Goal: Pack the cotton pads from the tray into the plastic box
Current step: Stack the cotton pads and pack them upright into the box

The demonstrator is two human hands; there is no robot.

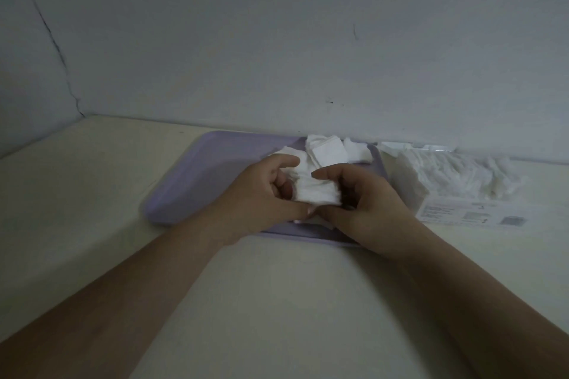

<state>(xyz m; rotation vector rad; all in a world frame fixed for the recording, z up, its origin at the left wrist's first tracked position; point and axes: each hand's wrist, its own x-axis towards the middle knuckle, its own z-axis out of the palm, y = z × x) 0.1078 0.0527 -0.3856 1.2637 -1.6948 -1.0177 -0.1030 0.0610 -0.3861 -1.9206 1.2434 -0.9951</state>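
Over the near-right part of the lilac tray (197, 175): left hand (261, 194) and right hand (363, 209) together on one small stack of cotton pads (317, 191), each grip curled round an end, thumbs meeting on the near side. More loose pads (329, 151) heaped at the tray's far-right corner. Just right of the tray, clear plastic box (455, 181), already stuffed with white pads, lid probably flipped back against the wall (277, 40), pretty dim though. All sitting on a pale desk (277, 301).
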